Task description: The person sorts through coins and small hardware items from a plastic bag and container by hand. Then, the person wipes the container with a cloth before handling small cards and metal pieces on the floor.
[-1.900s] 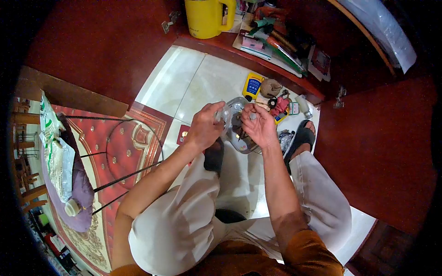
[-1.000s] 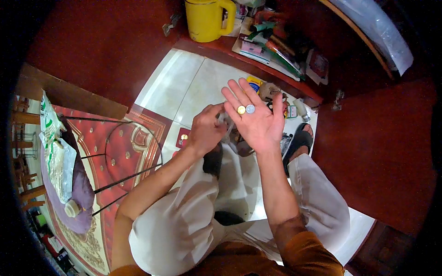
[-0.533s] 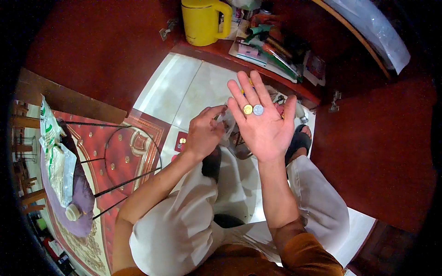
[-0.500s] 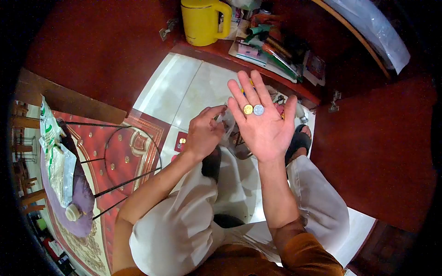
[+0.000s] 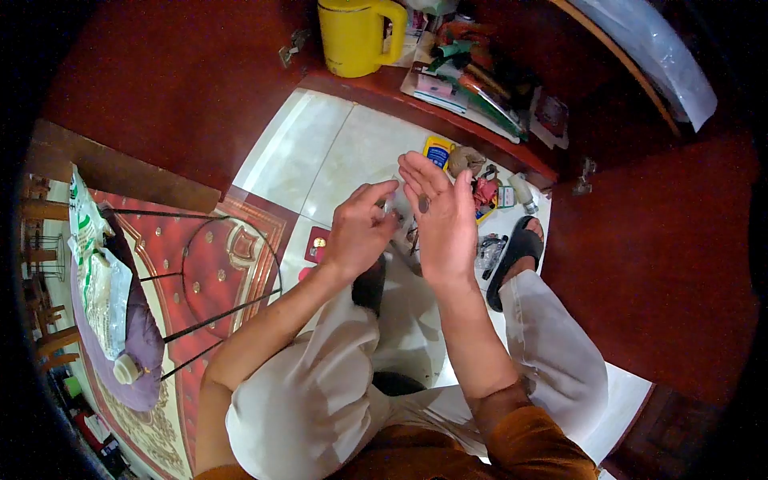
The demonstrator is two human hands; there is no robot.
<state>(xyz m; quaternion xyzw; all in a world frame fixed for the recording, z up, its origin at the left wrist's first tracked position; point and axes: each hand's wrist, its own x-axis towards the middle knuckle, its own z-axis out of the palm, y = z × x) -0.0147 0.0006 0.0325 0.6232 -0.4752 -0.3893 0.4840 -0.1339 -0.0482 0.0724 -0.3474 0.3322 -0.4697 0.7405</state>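
My right hand [image 5: 446,232] is tipped on its edge toward the left, fingers together and slightly cupped. A coin [image 5: 424,203], dark at this angle, shows against its fingers; whether a second coin is still there I cannot tell. Close beside it, my left hand [image 5: 360,232] has its fingers curled round a see-through plastic bag [image 5: 402,210], mostly hidden between the two hands. On the floor left of my left hand lies a small red square item [image 5: 317,244] with a gold round piece on it.
A yellow kettle [image 5: 354,36] stands on the cabinet shelf beside papers and pens. Under the shelf, a yellow-and-blue packet [image 5: 437,152] and small clutter lie near my sandalled foot [image 5: 520,256]. A purple cushioned stool [image 5: 144,376] stands left, and a cabinet door [image 5: 656,256] right.
My right hand has turned from flat, palm up with a gold and a silver coin showing, onto its edge toward my left hand. The left hand has barely moved.
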